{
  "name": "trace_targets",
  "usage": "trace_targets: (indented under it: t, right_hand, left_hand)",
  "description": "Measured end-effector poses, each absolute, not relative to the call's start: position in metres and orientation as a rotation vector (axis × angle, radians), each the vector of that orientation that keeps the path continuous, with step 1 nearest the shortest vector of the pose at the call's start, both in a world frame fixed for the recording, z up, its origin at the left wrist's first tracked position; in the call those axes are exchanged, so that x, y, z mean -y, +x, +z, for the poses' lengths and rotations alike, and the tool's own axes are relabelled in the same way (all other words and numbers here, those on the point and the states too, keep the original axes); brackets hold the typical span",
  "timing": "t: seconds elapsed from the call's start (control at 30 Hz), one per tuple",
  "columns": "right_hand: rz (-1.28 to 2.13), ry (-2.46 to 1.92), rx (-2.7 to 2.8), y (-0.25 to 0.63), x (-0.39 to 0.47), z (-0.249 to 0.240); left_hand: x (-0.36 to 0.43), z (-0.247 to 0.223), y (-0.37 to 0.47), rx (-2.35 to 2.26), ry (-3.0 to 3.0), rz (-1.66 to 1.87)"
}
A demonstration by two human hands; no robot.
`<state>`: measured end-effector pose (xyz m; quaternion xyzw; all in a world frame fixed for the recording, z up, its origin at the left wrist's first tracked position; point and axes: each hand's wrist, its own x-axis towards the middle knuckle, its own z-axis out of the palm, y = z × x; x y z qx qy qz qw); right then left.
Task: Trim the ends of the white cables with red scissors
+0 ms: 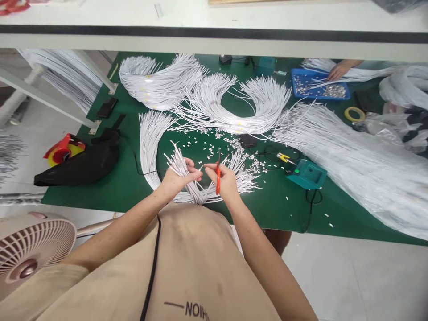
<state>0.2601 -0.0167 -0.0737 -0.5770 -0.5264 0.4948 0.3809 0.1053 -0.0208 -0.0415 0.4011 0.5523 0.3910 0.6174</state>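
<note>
My left hand (182, 174) is closed around a bunch of thin white wires (179, 161), whose ends fan out above the fingers. One wire end sticks out between its thumb and fingertips. Close by on the right, my right hand (225, 178) holds red-handled scissors (218, 178) in the palm, blades pointing away from me. Its thumb and forefinger pinch close to that wire end; whether they touch it is too small to tell. More of the wire bundle (149, 147) curves around on the green table, and small white pieces (230, 143) lie scattered beyond my hands.
Several white wire bundles (234, 120) cover the table's far side. On the right are a teal device (307, 174), yellow-handled cutters (284, 157), a tape roll (355, 114) and a blue tray (321, 94) with another person's hand (339, 70). A black bag (83, 165) and fan (33, 249) are left.
</note>
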Motion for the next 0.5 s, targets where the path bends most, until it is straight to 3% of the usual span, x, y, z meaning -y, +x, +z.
trace_targets:
  t: [0.13,0.5]
  right_hand:
    - [1.468,-1.343,1.159,0.255,0.012,-0.06]
    - [1.495,-1.389,1.065,0.251,0.013,-0.057]
  left_hand:
    - [0.021,-0.04,0.107,-1.287,0.971,0.879]
    - [0.019,-0.035,0.111,-1.387,0.984,0.826]
